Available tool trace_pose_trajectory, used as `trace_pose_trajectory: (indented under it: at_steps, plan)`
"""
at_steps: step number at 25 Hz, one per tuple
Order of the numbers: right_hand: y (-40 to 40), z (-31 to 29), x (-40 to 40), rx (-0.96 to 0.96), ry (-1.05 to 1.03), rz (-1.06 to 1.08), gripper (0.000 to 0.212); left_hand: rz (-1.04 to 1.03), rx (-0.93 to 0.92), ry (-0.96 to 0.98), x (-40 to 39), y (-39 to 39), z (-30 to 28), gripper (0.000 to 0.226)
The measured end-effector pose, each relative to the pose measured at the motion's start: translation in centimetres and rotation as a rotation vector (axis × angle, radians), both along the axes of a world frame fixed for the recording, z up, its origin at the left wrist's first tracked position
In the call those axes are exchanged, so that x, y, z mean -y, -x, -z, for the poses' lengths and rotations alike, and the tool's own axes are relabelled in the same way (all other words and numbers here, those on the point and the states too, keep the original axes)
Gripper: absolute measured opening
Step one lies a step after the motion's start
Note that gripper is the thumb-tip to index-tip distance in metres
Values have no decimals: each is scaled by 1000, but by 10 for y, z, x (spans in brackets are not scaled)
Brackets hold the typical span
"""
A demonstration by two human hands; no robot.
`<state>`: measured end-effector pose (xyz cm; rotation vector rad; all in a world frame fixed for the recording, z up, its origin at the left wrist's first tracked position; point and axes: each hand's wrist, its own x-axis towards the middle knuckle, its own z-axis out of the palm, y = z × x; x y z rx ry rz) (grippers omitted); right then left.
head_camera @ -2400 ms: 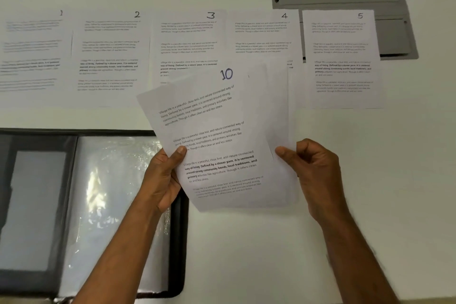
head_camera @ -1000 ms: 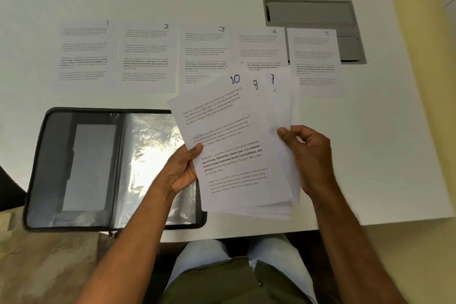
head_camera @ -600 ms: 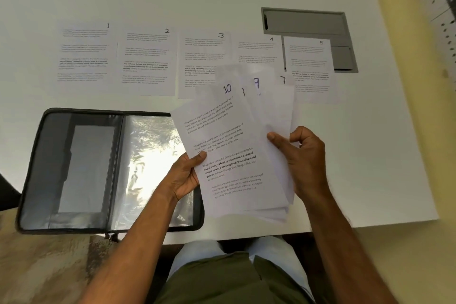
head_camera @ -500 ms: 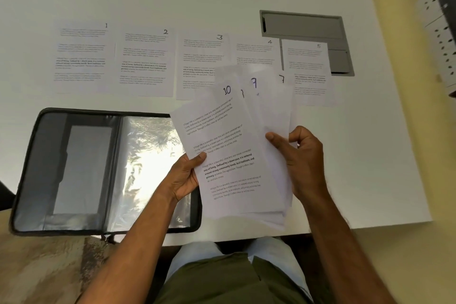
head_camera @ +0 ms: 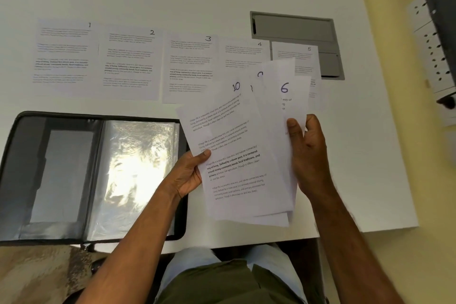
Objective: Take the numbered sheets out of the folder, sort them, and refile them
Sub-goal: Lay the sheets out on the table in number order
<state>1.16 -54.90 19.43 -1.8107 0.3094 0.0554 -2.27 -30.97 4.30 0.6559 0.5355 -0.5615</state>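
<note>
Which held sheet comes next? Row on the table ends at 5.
Sheet 6, pinched by the right hand at the fan's right; sheet 10 fronts it.

I read this as an office: a white bench (head_camera: 345, 155) with a grey cable hatch (head_camera: 293, 29) set toward its far right corner, and a white socket strip (head_camera: 434, 57) past its right edge.

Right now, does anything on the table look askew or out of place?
Only slightly: sheet 5 lies partly over the grey recessed panel in the table rather than flat on the white top, and overlaps sheet 4. Sheets 1 to 3 lie in a tidy row.
</note>
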Motion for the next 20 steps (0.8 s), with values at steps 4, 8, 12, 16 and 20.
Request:
trace_pose_trajectory:
  at_steps: [4,8,12,16,20]
  plan:
    - [-22,13,39,-3,50,-6,16,-21,-14,-89,32,-20,-6,50]
    - [-50,40,93,-2,124,62,22,8,15,-260,74,-44,-12,31]
    - [-80,69,142,-25,164,140,20,1,30,-357,110,-68,-6,33]
    - [-115,96,190,-37,155,201,17,-48,-2,-415,138,-93,10,34]
    - [-150,128,233,-90,116,279,19,-112,-42,-469,162,-118,28,31]
